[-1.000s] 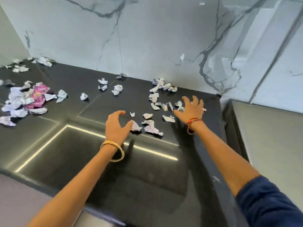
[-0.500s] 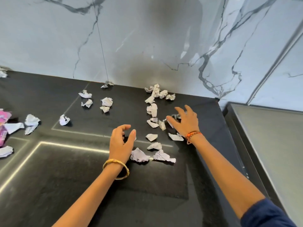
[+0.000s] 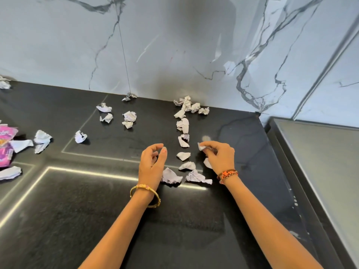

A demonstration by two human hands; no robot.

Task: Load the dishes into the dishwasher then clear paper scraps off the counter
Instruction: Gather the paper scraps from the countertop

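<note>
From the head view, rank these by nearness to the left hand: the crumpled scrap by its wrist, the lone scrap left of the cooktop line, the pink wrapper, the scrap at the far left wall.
Measured from the left hand:
1. Crumpled scrap, just right of the wrist.
2. Lone scrap, up and to the left.
3. Pink wrapper, at the left edge.
4. Far-left scrap, against the wall.

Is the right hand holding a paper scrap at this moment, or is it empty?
Holding one: the right hand pinches a small white scrap between thumb and fingertips, just above the black counter.
</note>
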